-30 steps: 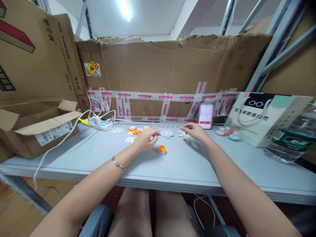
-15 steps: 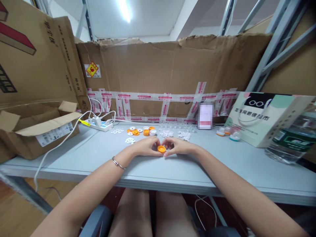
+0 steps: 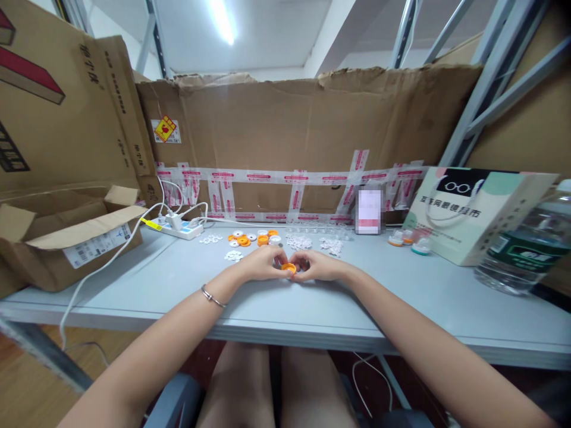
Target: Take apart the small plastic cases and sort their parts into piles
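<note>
Between my two hands, low over the grey table [image 3: 187,297], is a small round orange cap [image 3: 288,268] with its hollow side facing up. My left hand [image 3: 263,263] is closed on its left side, thumb in front and fingers behind. From the right, my right hand [image 3: 316,265] grips the same cap with thumb and fingertips. Just beyond my hands lie orange caps [image 3: 263,239] and white caps [image 3: 275,240]. Small white discs [image 3: 234,255] lie in a group nearby, and little white pieces [image 3: 298,241] form piles behind my right hand.
Clear plastic parts [image 3: 319,229] line the back, beside a phone [image 3: 369,211]. Several capped pieces [image 3: 420,245] stand before a paper bag [image 3: 464,220]. A water bottle [image 3: 521,249] is far right. At left are a power strip [image 3: 182,227], its cable, and an open carton [image 3: 66,238].
The orange cap has tilted a little, and my right thumb has shifted and now covers more of its right side. The whole view has moved slightly.
</note>
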`<state>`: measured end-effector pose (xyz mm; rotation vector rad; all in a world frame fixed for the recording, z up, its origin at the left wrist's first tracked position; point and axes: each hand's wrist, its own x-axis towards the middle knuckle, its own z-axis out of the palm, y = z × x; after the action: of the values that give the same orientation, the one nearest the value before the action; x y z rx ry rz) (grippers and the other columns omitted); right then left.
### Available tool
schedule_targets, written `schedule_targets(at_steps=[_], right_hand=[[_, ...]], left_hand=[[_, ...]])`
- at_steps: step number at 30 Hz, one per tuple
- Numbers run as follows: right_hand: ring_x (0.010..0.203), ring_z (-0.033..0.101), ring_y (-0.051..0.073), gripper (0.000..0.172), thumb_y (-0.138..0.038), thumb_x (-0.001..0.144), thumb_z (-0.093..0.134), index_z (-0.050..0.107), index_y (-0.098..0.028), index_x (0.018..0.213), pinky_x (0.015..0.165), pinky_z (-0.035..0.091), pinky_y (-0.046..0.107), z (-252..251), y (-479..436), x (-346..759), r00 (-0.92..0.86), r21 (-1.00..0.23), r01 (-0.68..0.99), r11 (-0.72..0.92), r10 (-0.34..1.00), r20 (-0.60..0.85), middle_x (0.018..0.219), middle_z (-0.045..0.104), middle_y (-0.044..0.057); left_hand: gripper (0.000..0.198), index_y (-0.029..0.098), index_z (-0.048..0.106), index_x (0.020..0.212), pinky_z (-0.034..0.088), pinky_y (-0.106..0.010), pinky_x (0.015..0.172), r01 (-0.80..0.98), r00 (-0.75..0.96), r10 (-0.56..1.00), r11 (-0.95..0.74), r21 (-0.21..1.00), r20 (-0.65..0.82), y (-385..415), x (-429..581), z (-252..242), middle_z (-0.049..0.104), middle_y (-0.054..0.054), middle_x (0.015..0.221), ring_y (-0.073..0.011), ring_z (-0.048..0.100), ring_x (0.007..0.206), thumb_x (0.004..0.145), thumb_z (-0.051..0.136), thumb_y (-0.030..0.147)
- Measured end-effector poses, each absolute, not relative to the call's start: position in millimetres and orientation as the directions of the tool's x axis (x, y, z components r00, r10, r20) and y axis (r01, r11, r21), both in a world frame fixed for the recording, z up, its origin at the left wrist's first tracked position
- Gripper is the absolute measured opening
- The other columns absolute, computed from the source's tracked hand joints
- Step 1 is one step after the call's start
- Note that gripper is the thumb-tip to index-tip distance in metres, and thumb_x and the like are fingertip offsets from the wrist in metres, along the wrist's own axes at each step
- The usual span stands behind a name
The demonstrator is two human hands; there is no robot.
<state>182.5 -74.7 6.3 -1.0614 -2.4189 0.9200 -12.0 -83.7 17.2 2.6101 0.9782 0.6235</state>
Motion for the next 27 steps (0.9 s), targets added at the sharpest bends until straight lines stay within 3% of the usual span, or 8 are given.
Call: schedule_targets(at_steps=[5,9,12,14,20,27], right_hand=[[0.058,0.042,0.009,0.027,-0.037,0.063,0.065,0.057,-0.015,0.077,0.052,0.033,0.021,7.3,-78.4,178.0,-0.642,-0.687,0.526,0.502,0.764,0.066,0.066,0.049,-0.003],[0.057,0.041,0.009,0.026,-0.039,0.067,0.062,0.057,-0.016,0.078,0.053,0.034,0.021,10.4,-82.5,176.2,-0.663,-0.715,0.485,0.503,0.745,0.074,0.065,0.046,-0.003],[0.059,0.043,0.010,0.029,-0.039,0.066,0.064,0.059,-0.017,0.083,0.054,0.035,0.022,10.0,-81.6,177.3,-0.649,-0.716,0.503,0.485,0.758,0.058,0.067,0.048,-0.002],[0.060,0.043,0.010,0.030,-0.035,0.065,0.066,0.059,-0.017,0.086,0.054,0.035,0.022,8.5,-79.5,178.4,-0.643,-0.717,0.511,0.474,0.765,0.048,0.069,0.049,-0.002],[0.061,0.044,0.009,0.029,-0.031,0.063,0.068,0.058,-0.016,0.087,0.055,0.035,0.021,6.5,-76.7,179.3,-0.643,-0.737,0.503,0.451,0.766,0.030,0.070,0.049,-0.003],[0.060,0.044,0.009,0.030,-0.032,0.062,0.068,0.058,-0.016,0.085,0.054,0.035,0.021,10.2,-79.5,177.8,-0.629,-0.732,0.520,0.440,0.777,0.020,0.068,0.049,-0.003]], left_hand=[[0.021,0.014,0.060,0.070,0.042,-0.023,0.060,0.576,0.588,0.734,-0.674,0.461,0.339,-82.2,-11.5,20.0,0.063,-0.002,0.070,-0.0145,0.056,0.067,0.066,0.064,0.034],[0.021,0.014,0.062,0.075,0.044,-0.024,0.065,0.526,0.482,0.763,-0.645,0.554,0.431,-77.6,-14.1,26.2,0.065,-0.003,0.074,-0.0142,0.057,0.071,0.068,0.063,0.033],[0.027,0.013,0.063,0.082,0.046,-0.026,0.069,0.472,0.389,0.835,-0.544,0.694,0.390,-70.4,-17.7,26.3,0.066,-0.006,0.083,-0.0152,0.059,0.075,0.069,0.062,0.037],[0.028,0.013,0.063,0.084,0.047,-0.027,0.070,0.483,0.364,0.867,-0.489,0.727,0.341,-65.5,-20.5,23.6,0.067,-0.007,0.085,-0.0161,0.060,0.076,0.069,0.061,0.037],[0.026,0.012,0.064,0.083,0.046,-0.027,0.068,0.730,0.348,0.876,-0.477,0.489,0.334,-58.6,-26.5,13.6,0.067,-0.005,0.080,-0.0173,0.060,0.073,0.067,0.061,0.033],[0.026,0.013,0.061,0.087,0.046,-0.026,0.068,0.761,0.314,0.887,-0.449,0.469,0.340,-48.9,-27.2,2.9,0.066,-0.007,0.084,-0.0182,0.061,0.076,0.069,0.061,0.031]])
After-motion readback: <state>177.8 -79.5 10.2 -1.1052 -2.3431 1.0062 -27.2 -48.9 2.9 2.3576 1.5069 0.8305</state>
